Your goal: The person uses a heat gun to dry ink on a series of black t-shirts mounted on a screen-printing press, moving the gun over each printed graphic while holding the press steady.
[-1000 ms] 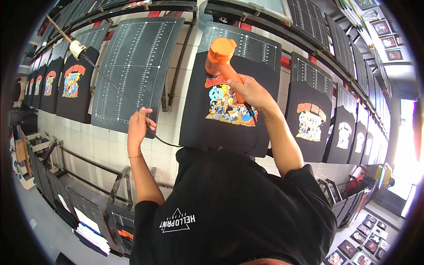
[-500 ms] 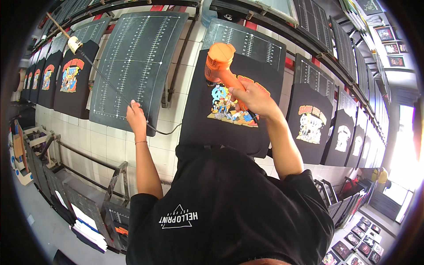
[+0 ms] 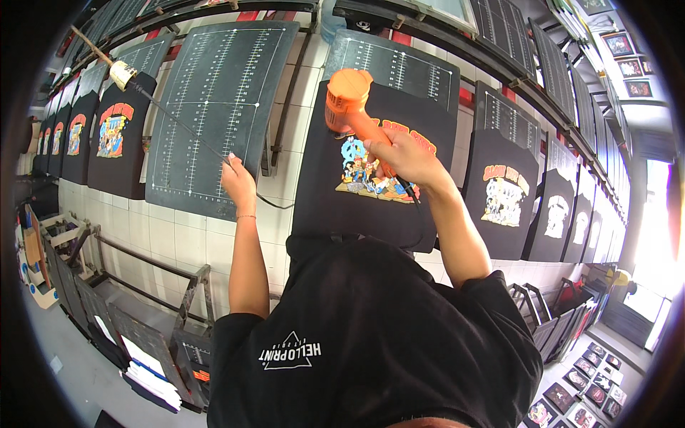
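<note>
My right hand point(image 3: 408, 155) is wrapped round the handle of an orange hair dryer point(image 3: 351, 93). Its head is over the upper left of a colourful print on a black T-shirt point(image 3: 321, 185), which is stretched on a dark board with white grid marks point(image 3: 421, 71). My left hand point(image 3: 238, 180) grips the black power cord point(image 3: 182, 121) between its fingers, in front of a bare marked board point(image 3: 235, 78). From there the cord runs up left to a cream plug connector point(image 3: 123, 74) on a brown cable. Part of the print lies hidden behind the dryer and my hand.
More printed black shirts on boards stand in a row to the left point(image 3: 114, 135) and right point(image 3: 501, 192). A dark metal rail point(image 3: 407, 25) runs behind them. Lower left, a metal rack point(image 3: 182, 292) holds further boards. Framed prints point(image 3: 592, 385) lie at the lower right.
My left hand has moved a little to the right and up with the cord. The hair dryer has shifted slightly left over the shirt, still in my right hand.
</note>
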Action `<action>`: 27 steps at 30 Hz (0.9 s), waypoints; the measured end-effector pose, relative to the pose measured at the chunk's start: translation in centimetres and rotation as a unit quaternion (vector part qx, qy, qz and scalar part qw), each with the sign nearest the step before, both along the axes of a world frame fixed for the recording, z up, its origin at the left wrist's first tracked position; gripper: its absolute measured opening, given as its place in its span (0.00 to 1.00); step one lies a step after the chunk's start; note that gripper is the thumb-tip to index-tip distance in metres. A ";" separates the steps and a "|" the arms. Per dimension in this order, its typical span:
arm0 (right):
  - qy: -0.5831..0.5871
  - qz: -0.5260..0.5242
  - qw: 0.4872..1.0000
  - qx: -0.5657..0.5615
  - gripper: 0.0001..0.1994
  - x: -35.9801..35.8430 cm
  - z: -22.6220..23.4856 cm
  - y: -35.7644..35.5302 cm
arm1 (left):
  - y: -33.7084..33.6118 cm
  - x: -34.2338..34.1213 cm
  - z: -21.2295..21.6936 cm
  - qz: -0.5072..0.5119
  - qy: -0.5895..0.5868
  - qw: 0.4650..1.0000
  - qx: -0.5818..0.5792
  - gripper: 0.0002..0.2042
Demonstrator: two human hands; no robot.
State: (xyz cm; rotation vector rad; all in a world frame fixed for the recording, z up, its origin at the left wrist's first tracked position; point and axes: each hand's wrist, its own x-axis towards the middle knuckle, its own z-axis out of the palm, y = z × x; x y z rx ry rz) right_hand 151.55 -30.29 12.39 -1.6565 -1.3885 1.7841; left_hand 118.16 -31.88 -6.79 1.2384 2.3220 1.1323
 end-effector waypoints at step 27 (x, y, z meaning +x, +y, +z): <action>-0.010 -0.054 0.998 0.039 0.17 2.2 -0.3 -0.2 | 1.3 0.2 -1.6 -0.006 -0.101 0.995 0.015 0.25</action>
